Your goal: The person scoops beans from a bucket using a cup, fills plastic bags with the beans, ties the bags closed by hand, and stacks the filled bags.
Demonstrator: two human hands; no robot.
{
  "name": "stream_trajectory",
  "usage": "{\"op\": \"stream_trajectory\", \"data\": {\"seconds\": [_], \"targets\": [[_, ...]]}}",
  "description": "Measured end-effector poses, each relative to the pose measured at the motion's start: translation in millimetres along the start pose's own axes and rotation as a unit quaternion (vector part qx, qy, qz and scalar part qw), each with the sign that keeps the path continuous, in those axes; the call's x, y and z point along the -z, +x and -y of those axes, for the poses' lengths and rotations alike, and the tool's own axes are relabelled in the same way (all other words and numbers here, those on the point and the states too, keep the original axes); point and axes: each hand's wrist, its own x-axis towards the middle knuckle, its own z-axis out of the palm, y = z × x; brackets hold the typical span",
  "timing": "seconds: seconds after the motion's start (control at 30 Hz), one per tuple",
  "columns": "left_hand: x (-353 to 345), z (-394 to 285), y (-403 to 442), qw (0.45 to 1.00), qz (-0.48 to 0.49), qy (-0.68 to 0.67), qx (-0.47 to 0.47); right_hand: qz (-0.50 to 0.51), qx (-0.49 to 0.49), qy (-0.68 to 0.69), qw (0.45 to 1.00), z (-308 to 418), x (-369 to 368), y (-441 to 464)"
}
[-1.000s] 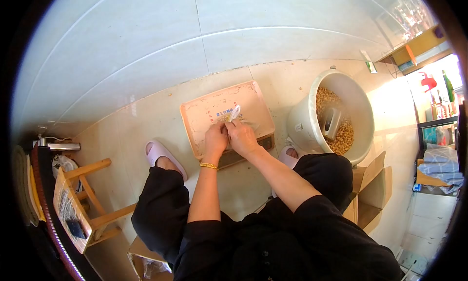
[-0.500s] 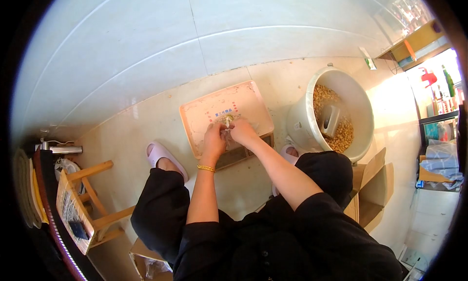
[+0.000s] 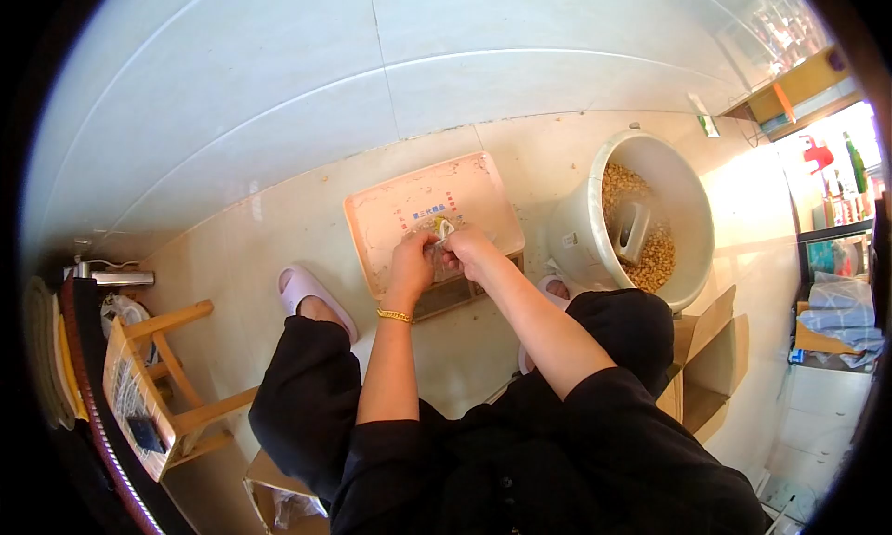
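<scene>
My left hand (image 3: 414, 260) and my right hand (image 3: 467, 253) are close together above a peach-coloured plastic tray (image 3: 395, 215). Between them a clear plastic bag (image 3: 444, 273) is pinched, partly covered by my fingers. A small white and yellow piece (image 3: 445, 227) sticks up beyond the fingertips; whether it is a tie or part of the bag cannot be made out. Both hands have closed fingers, and a gold bracelet (image 3: 394, 315) circles my left wrist. Blue and red printing shows on the tray just past the hands.
A pale bucket (image 3: 571, 228) on the right holds many tan kernels or nuts (image 3: 655, 261) and a light-coloured scoop (image 3: 633, 231). An open cardboard box (image 3: 711, 372) stands near my right knee. At left is a wooden stool (image 3: 144, 396). Tiled wall (image 3: 279, 89) rises beyond the tray.
The fingers of my right hand have shifted slightly right, and the white and yellow piece beyond the fingertips shows more clearly. The bucket and tray stay in place.
</scene>
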Motion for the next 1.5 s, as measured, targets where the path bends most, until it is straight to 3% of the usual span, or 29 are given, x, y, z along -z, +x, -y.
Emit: {"op": "stream_trajectory", "data": {"seconds": [0.13, 0.33, 0.4, 0.47, 0.53, 0.57, 0.63, 0.67, 0.73, 0.77, 0.83, 0.87, 0.93, 1.0, 1.03, 1.1, 1.13, 1.2, 1.23, 1.3, 1.37, 1.43, 1.5], "targets": [[-1, -2, 0, 1.000, -0.021, 0.002, -0.007, -0.006, 0.031, 0.039, 0.999, 0, 0, -2], [-11, 11, 3, 0.992, -0.097, 0.057, 0.055, -0.032, 0.083, 0.081, 0.993, 1, -4, -7], [-10, 18, 4, 0.982, -0.136, 0.066, 0.114, -0.033, 0.082, 0.072, 0.993, -1, -2, -4], [-5, 23, 6, 0.985, -0.128, 0.075, 0.091, -0.031, 0.082, 0.063, 0.994, -3, 2, -2], [1, 12, 8, 0.987, -0.122, 0.085, 0.069, -0.082, 0.155, -0.149, 0.973, -4, 9, -1], [5, 6, 11, 0.982, -0.170, 0.074, 0.035, -0.081, 0.156, -0.148, 0.973, -6, 10, -3], [18, -15, 15, 0.973, -0.220, 0.069, -0.004, -0.214, 0.326, -0.423, 0.818, -9, 9, -15], [25, -25, 16, 0.977, -0.206, 0.034, 0.043, -0.213, 0.328, -0.417, 0.820, -10, 10, -19], [43, -53, 13, 0.977, -0.192, 0.009, 0.088, -0.155, 0.441, -0.551, 0.692, -15, 11, -25], [51, -70, 9, 0.982, -0.168, -0.030, 0.082, -0.152, 0.446, -0.542, 0.696, -22, 10, -22], [68, -102, 0, 0.984, -0.150, -0.053, 0.080, -0.122, 0.460, -0.601, 0.642, -45, 5, -5], [76, -117, -5, 0.991, -0.111, -0.043, 0.053, -0.114, 0.467, -0.592, 0.647, -46, 3, -6], [96, -137, -13, 0.996, -0.077, -0.022, 0.032, -0.125, 0.383, -0.654, 0.641, -44, -3, -5], [112, -152, -20, 0.996, -0.024, 0.055, -0.066, -0.116, 0.395, -0.637, 0.652, -40, -11, 0], [121, -156, -24, 0.996, -0.028, 0.059, -0.064, -0.114, 0.399, -0.625, 0.661, -39, -14, 1], [145, -156, -31, 0.964, 0.015, 0.215, -0.152, -0.107, 0.410, -0.607, 0.672, -40, -17, 1], [152, -148, -32, 0.964, 0.016, 0.214, -0.156, -0.106, 0.417, -0.589, 0.684, -37, -18, -2], [160, -125, -31, 0.977, 0.012, 0.202, -0.061, -0.113, 0.426, -0.560, 0.702, -28, -17, -19], [162, -119, -28, 0.978, 0.014, 0.198, -0.065, -0.112, 0.438, -0.533, 0.715, -25, -16, -26], [165, -116, -25, 0.941, 0.017, 0.316, -0.120, -0.122, 0.415, -0.530, 0.729, -17, -14, -31], [165, -126, -20, 0.951, 0.011, 0.288, -0.115, -0.133, 0.395, -0.529, 0.740, -7, -16, -37], [169, -136, -13, 0.960, 0.007, 0.255, -0.115, -0.133, 0.381, -0.468, 0.786, 14, -15, -65], [174, -138, -7, 0.960, -0.016, 0.243, -0.137, -0.140, 0.403, -0.458, 0.780, 35, -9, -87]]}}
